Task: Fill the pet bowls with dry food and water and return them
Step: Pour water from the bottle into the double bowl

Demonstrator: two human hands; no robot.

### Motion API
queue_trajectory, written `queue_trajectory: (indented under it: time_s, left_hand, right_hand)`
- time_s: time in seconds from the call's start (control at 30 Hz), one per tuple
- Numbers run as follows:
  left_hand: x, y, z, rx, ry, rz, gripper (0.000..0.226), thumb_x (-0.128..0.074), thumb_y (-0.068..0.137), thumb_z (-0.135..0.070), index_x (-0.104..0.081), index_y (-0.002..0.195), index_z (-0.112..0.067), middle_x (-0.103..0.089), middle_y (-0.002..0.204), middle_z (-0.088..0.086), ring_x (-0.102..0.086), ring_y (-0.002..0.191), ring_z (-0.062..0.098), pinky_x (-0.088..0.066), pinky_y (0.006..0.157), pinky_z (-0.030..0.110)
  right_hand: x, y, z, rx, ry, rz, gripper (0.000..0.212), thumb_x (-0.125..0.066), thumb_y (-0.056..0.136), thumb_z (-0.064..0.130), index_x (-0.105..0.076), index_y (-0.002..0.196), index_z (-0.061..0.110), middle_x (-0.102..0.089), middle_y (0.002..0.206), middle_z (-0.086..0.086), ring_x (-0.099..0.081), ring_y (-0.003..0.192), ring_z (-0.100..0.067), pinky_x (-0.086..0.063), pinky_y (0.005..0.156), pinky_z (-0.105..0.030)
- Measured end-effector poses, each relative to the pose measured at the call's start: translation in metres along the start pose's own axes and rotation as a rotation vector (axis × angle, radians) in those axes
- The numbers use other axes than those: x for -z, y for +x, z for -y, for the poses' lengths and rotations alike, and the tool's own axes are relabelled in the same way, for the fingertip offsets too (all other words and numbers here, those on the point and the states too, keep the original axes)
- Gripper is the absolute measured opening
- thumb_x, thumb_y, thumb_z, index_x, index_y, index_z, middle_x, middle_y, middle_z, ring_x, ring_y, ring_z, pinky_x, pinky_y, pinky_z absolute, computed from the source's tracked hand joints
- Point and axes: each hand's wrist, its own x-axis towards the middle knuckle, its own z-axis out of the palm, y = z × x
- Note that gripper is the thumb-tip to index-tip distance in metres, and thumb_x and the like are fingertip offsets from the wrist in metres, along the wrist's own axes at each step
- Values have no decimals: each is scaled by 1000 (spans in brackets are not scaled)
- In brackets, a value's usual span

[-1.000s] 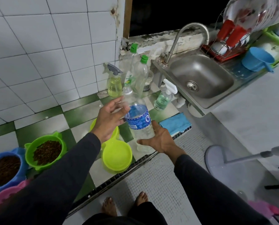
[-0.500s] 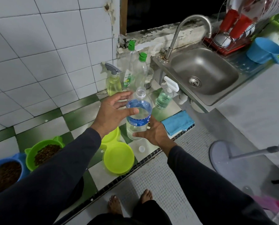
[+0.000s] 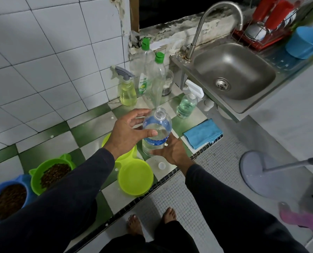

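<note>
Nearest, an empty lime bowl (image 3: 135, 178) sat on the tiled floor (image 3: 86, 128) beside a loose cap (image 3: 161, 165). Above it, the right hand (image 3: 170, 150) cradled the open water bottle (image 3: 156, 131), which tilted; the left hand (image 3: 128, 133) curled loosely around its side.

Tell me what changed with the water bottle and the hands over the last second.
The water bottle has tipped from nearly upright so its open neck now leans toward the camera. The right hand has slid under its base, cradling it; the left hand keeps its grip on the side. Unchanged: the bottle cap on the floor tile, the empty yellow-green bowls, and the green bowl and blue bowl holding dry food.
</note>
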Motion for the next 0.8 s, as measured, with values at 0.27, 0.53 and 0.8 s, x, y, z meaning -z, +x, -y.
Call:
queue_trajectory:
  time_s: [0.27, 0.53, 0.8]
  left_hand:
    - [-3, -2, 4, -6, 39, 15, 72, -94, 59, -26, -68, 126, -23, -71, 128, -7, -67, 119, 12, -58, 99, 47]
    - [-3, -1, 5, -20, 59, 50, 75, -93, 64, -27, -65, 133, -22, -69, 132, -10, -64, 123, 11, -56, 102, 49]
    - [11, -11, 36, 38, 101, 128, 76, -78, 89, -10, -44, 153, -33, -61, 140, -11, -56, 133, 8, -54, 103, 34]
  right_hand:
    - [6, 4, -10, -9, -170, -15, 72, -90, 61, 14, -59, 126, 20, -74, 111, 6, -70, 104, -23, -55, 89, -61]
    - [6, 4, -4, -49, -260, -88, 50, -71, 88, 5, -52, 135, 7, -72, 112, -1, -71, 100, -22, -61, 81, -50]
    - [31, -13, -31, -209, -1166, -14, 62, -86, 76, 22, -59, 132, 16, -59, 126, -7, -60, 111, -23, -52, 94, -33]
